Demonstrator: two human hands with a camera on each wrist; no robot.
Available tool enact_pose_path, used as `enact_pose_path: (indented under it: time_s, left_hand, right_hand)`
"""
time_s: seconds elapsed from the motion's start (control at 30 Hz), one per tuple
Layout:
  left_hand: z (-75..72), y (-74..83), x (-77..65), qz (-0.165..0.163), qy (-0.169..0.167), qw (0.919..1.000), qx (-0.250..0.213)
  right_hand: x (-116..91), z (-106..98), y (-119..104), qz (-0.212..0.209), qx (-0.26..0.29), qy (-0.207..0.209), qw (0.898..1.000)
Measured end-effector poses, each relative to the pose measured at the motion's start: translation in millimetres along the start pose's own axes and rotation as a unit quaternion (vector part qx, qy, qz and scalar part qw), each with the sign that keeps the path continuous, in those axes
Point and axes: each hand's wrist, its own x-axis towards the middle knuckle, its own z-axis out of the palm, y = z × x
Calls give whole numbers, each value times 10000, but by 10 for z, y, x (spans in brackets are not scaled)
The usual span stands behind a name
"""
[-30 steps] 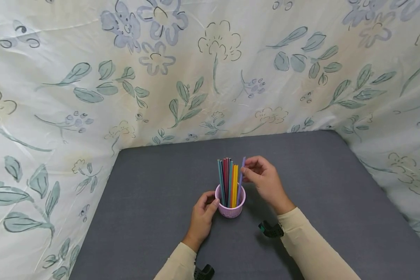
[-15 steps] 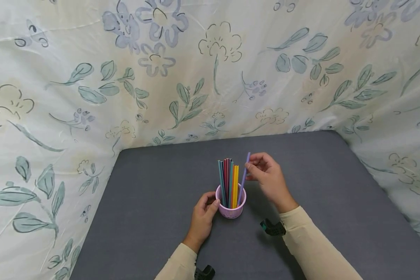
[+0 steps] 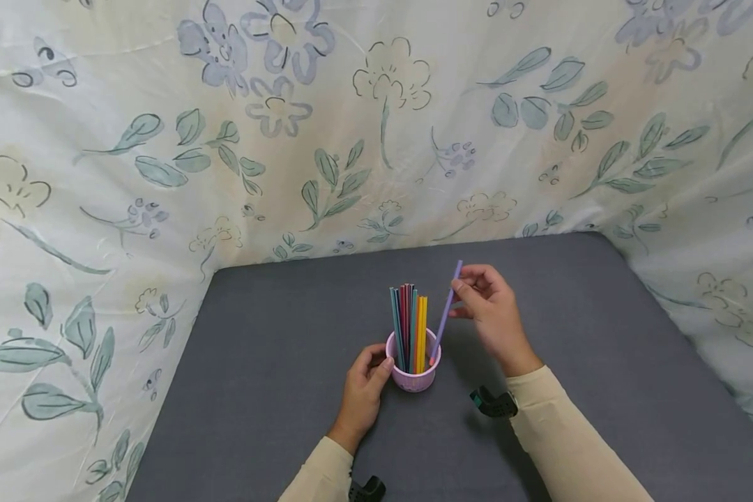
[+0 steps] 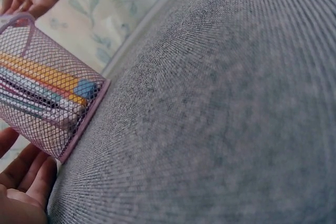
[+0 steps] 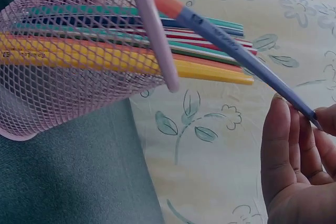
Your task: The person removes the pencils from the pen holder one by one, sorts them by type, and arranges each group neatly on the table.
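A pink mesh pencil cup [image 3: 413,382] stands upright on the dark grey table. My left hand [image 3: 360,392] holds it at its left side, thumb in front and fingers behind. Several pencils [image 3: 404,324], teal, dark red and yellow, stand in the cup. To their right, my right hand [image 3: 492,317] pinches a purple pencil [image 3: 448,308] near its top end. That pencil leans right, its orange lower end still inside the rim in the head view. In the right wrist view, the orange end [image 5: 165,2] lies by the cup's rim [image 5: 157,35].
Grey cloth covers the table [image 3: 288,328]. A pale floral curtain [image 3: 326,132] hangs behind it and along both sides. A black wrist camera [image 3: 493,404] sits below the right wrist, another [image 3: 367,489] by the left sleeve.
My right hand has moved up and to the right, drawing the purple pencil higher and tilting it outward. The left hand and the cup have stayed in place.
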Motion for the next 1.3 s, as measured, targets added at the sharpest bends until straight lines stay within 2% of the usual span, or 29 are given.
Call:
enact_pose_path:
  time_s: [0.6,0.83,1.0,1.3]
  left_hand:
    - [-19,18,-10,43,-49,10000,-22]
    - [-24,19,-5,76,-38,10000,-48]
    - [-37,15,2,54,-60,10000,54]
    - [-44,2,9,78,-78,9999,-67]
  right_hand:
    - [46,-199,42,224,177,286,9992]
    - [49,-249,110,492,-239,238,9982]
    - [41,-279,211,646,-308,176,9973]
    - [35,-375,395,890,-549,48,9945]
